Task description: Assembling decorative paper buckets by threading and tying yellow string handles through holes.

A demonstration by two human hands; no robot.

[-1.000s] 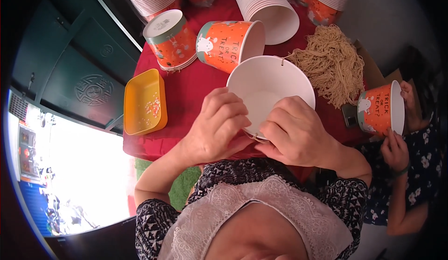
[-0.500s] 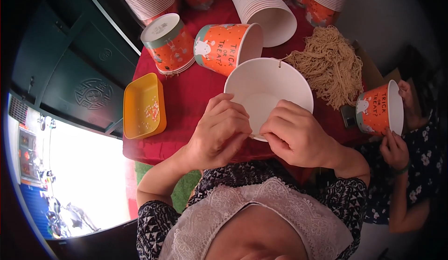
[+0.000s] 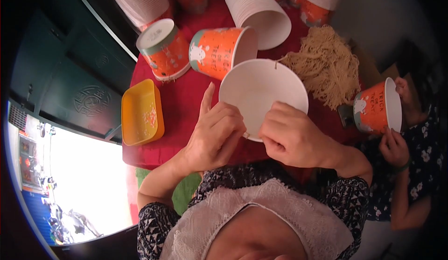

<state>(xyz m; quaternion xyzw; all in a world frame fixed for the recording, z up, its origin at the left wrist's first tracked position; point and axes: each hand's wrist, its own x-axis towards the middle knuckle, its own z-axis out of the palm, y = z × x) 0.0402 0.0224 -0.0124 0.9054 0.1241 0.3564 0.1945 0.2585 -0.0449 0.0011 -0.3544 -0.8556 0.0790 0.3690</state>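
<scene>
The paper bucket (image 3: 254, 90) is at the near edge of the red tablecloth (image 3: 179, 106), mouth up toward the viewer, slightly tilted, its long axis running down and away from the viewer. It is white inside, with a small twine loop (image 3: 276, 65) at its far rim. The right hand (image 3: 291, 131) grasps the near rim; the left hand (image 3: 217, 131) seems to pinch a twine end (image 3: 246, 135), one finger raised. Red cloth stretches leftward to the yellow tray (image 3: 160, 115); an orange bucket (image 3: 212, 52) and a twine heap (image 3: 326, 66) crowd the far side.
</scene>
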